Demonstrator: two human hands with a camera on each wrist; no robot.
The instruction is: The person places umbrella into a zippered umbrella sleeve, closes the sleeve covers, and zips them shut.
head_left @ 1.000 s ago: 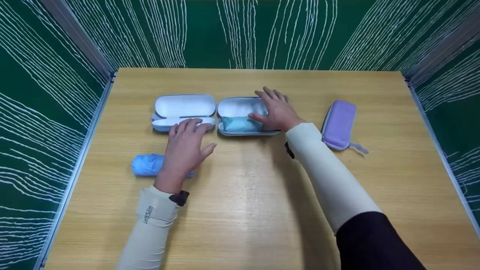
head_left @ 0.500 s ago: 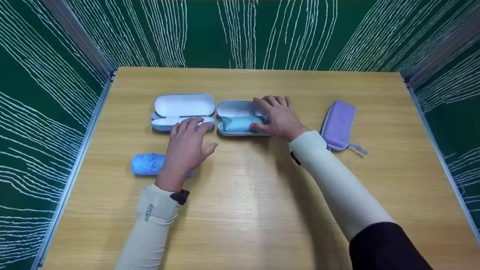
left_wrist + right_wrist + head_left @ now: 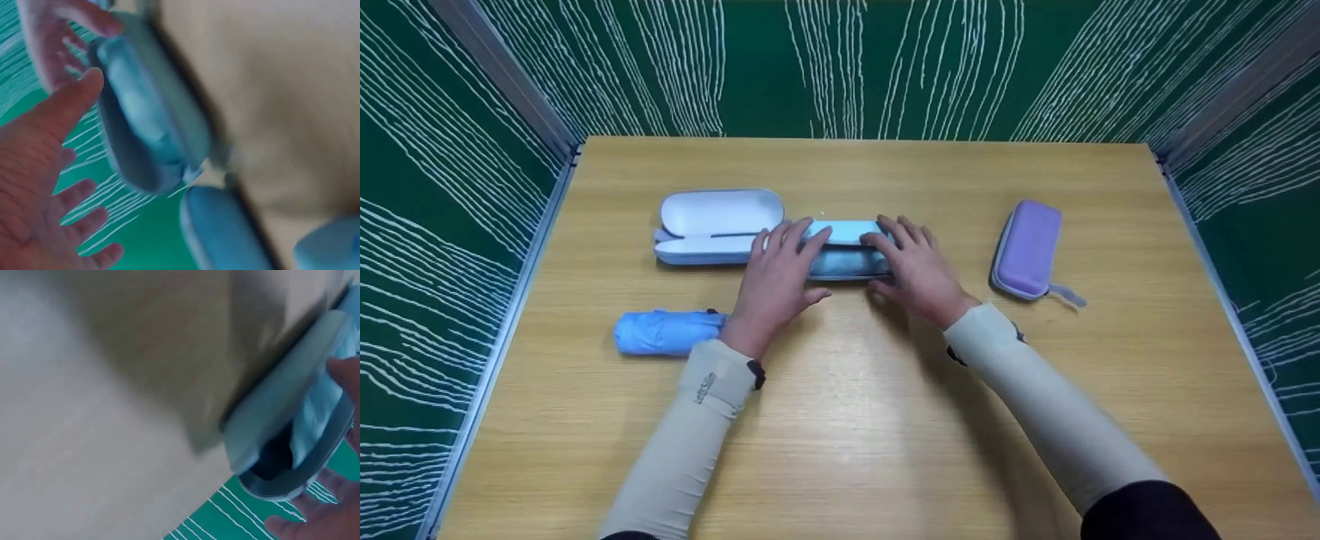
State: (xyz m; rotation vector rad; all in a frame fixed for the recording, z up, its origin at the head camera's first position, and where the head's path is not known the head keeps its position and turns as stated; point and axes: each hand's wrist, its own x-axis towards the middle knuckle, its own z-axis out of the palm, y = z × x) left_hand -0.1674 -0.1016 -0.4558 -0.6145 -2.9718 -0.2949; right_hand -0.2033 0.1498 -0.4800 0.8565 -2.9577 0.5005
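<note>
A light-blue hard glasses case point(image 3: 847, 231) lies mid-table with its lid tipped partway down. Through the gap, the left wrist view shows a teal fabric roll point(image 3: 138, 101) inside it. My left hand point(image 3: 780, 277) is at the case's left end, fingers extended over the lid's edge and thumb out in front. At the right end, my right hand point(image 3: 922, 277) has its fingertips on the lid and its thumb low by the front. In the right wrist view, that thumb point(image 3: 344, 374) overlaps the opening, while the other fingers reach behind the lid.
Close on the left stands another case point(image 3: 720, 214), lid up, with a white lining. A blue rolled bundle point(image 3: 660, 334) lies in front of it, near my left wrist. Off to the right is a closed purple case point(image 3: 1027, 251) with a strap. Green patterned panels surround the table.
The middle case's lid has come forward and down over the teal roll. My left hand has moved right from the left case to the middle one; my right hand has come slightly nearer.
</note>
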